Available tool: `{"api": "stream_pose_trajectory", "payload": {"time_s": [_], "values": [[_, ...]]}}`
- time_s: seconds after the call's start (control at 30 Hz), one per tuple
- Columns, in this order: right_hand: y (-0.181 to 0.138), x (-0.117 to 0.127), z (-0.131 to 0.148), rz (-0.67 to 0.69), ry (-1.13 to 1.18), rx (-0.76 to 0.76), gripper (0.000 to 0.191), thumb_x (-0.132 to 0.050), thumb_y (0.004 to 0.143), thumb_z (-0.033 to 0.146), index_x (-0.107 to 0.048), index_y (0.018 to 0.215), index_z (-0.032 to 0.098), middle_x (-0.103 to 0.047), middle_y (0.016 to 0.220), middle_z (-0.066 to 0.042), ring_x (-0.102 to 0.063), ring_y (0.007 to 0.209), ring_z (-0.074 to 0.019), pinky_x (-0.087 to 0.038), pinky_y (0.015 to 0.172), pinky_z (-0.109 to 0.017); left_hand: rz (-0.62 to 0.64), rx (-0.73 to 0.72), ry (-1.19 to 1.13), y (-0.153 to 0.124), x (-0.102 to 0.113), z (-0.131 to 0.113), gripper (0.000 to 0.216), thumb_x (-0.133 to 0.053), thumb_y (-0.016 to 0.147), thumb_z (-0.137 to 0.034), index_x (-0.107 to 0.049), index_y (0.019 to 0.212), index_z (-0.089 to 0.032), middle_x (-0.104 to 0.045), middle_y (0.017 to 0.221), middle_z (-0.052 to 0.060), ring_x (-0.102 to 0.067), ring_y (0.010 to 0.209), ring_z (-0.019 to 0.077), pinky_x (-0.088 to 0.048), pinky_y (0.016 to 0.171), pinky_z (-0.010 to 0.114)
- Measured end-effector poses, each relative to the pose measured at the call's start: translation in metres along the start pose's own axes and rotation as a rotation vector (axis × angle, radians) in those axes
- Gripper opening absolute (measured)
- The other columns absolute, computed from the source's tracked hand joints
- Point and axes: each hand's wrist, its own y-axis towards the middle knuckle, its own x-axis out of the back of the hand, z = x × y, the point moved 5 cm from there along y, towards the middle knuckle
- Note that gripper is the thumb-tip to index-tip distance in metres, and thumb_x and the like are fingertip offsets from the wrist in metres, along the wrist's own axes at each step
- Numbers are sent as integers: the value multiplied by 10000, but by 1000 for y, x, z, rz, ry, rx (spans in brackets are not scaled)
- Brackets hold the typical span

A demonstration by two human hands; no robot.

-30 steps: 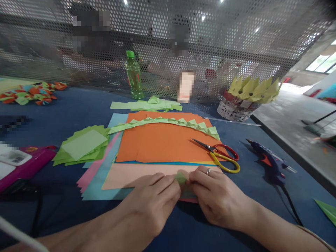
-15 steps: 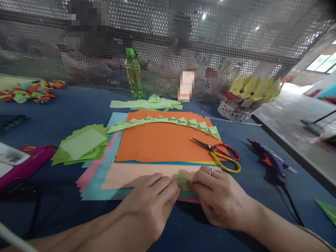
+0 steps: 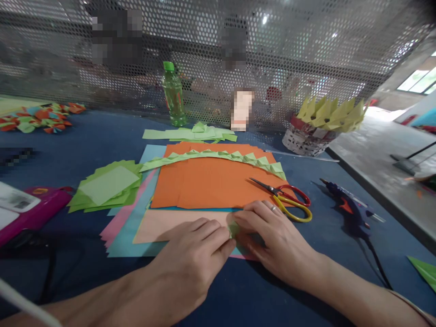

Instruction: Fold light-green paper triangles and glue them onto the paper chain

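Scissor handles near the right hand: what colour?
The scissors have one red loop and one yellow; the head view shows both clearly.

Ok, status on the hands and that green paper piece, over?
Left hand and right hand both pinching green paper piece, on peach sheet. Scissors close by right hand, clear of the piece.

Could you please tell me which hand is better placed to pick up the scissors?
Probably the right hand: the scissors lie just beyond its knuckles, while the left hand sits farther off, across the small green paper both hands hold.
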Motion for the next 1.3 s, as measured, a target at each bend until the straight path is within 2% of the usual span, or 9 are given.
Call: {"api": "stream_pose_trajectory", "payload": {"time_s": [0.17,0.3,0.47,0.63,0.77,0.9,1.0,1.1,1.3], "values": [[-1,-1,-2,1,13,0,229,-586,934,139,-656,1139,211,-637,1017,-73,-593,928,-222,-497,806,-349,-81,95,-82,3,8,10,366,-380,971,-54,-656,1184,-163,-648,1035,85,-586,954,236,-489,836,395],[1,-2,-3,4,12,-16,183,-562,965,172,-667,1112,200,-634,984,-81,-589,902,-217,-498,785,-335,-146,236,-106,5,12,24,301,-419,1021,-111,-637,1213,-190,-642,1072,68,-584,960,214,-469,850,372],[0,-3,-3,26,24,-35,160,-603,967,229,-668,1110,199,-641,1030,-88,-596,935,-228,-500,805,-346,-68,329,-179,7,10,28,227,-455,1062,-247,-639,1194,-235,-615,1070,40,-573,990,209,-449,844,366],[-1,-4,-3,34,31,-38,149,-623,962,234,-665,1103,209,-645,1045,-77,-596,943,-224,-496,805,-342,11,366,-192,8,5,29,248,-644,976,-355,-607,1201,-257,-594,1112,24,-561,1059,243,-447,884,397],[0,-3,-1,61,50,-36,175,-664,946,290,-660,1103,212,-655,1075,-75,-603,943,-224,-487,779,-335,26,392,-242,8,1,29,162,-668,962,-329,-616,1089,-244,-604,1105,15,-575,1042,236,-452,885,393],[-1,-3,0,47,61,-38,194,-725,903,321,-657,1051,214,-671,1050,-66,-608,937,-225,-464,765,-332,11,386,-268,8,1,27,182,-701,927,-241,-616,1087,-237,-613,1136,21,-579,1066,235,-459,907,382],[-2,-4,-1,4,140,-67,188,-775,848,273,-633,956,212,-695,963,-36,-620,880,-203,-452,744,-308,6,409,-278,7,3,27,196,-699,918,-247,-616,1096,-239,-628,1112,27,-590,1052,235,-469,893,357],[-3,-5,-3,-4,293,-118,160,-757,845,220,-616,920,228,-717,876,10,-640,797,-161,-455,726,-272,14,443,-353,9,5,30,173,-663,953,-360,-630,1099,-274,-643,1061,7,-619,1019,214,-475,855,321],[-4,-7,-15,23,368,-237,352,-687,844,192,-588,1177,251,-700,887,6,-670,818,-160,-480,718,-249,-48,482,-452,10,15,43,292,-489,1024,-501,-655,1019,-261,-654,1043,15,-654,972,185,-499,815,270]]}}
